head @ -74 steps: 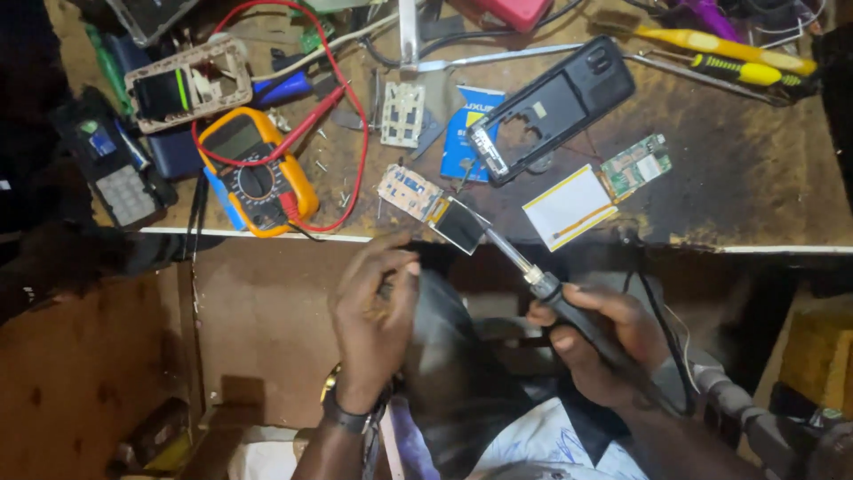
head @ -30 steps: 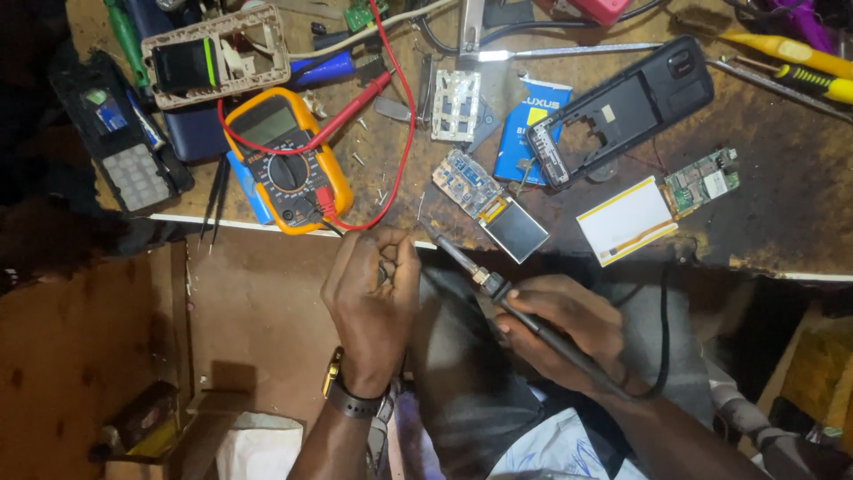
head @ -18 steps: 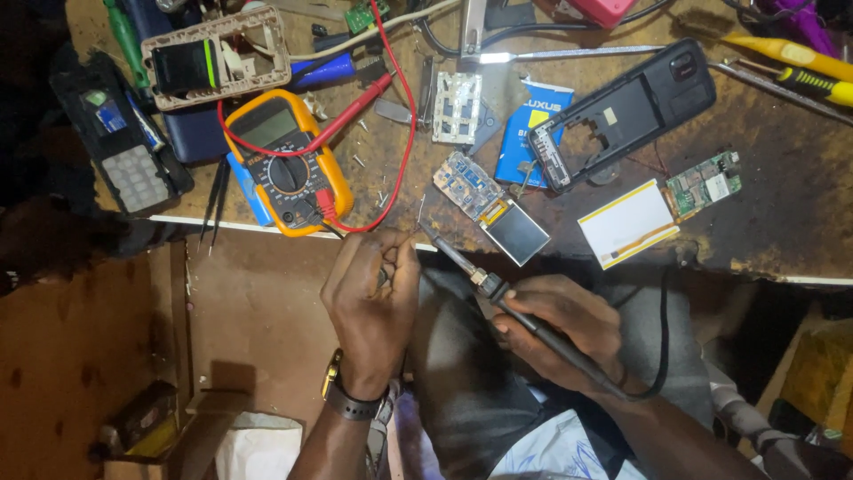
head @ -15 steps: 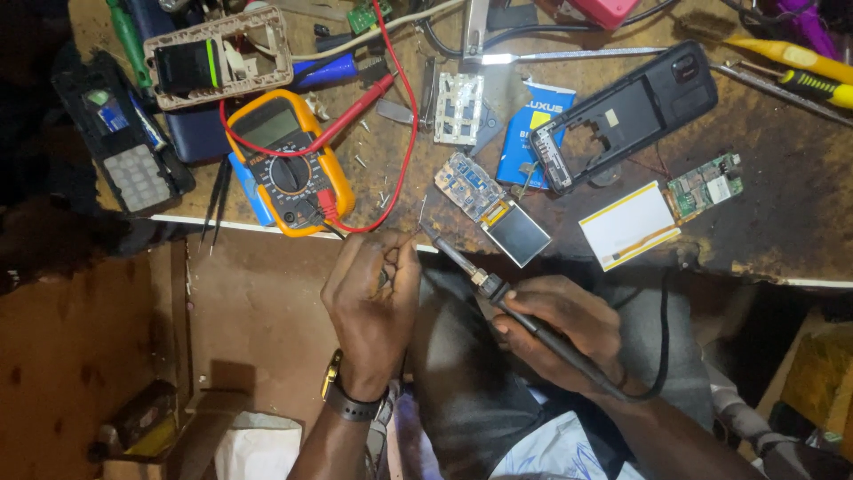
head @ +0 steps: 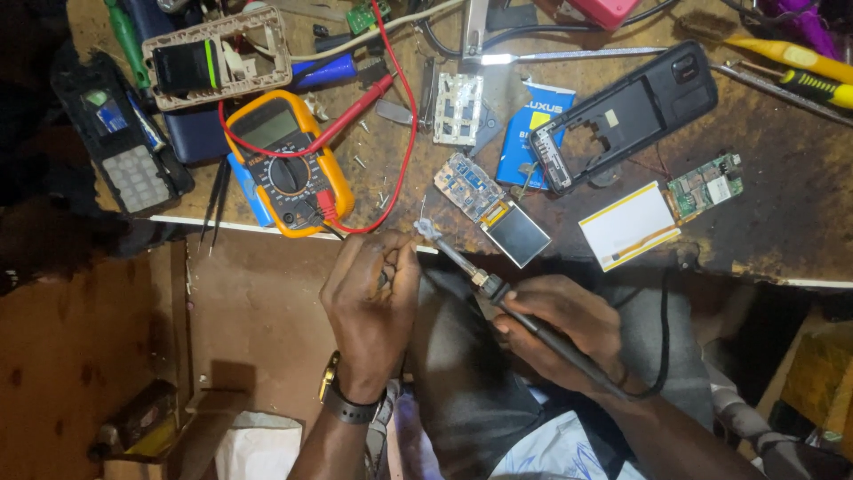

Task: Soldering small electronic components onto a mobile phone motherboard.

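Wooden desk (head: 782, 222) edge lies just above both hands. Right hand (head: 560, 324) clamps a soldering iron (head: 480, 280), its tip beside the left hand (head: 369, 302), whose pinched grip's contents I cannot tell.

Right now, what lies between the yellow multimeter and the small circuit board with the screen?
In the head view, between the multimeter and the circuit board: the looping red probe lead and loose screws on the bench.

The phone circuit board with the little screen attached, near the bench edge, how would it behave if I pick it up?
The board with screen looks thin, so probably light. The screen seems to hang off one end, so it may flop and could be fragile.
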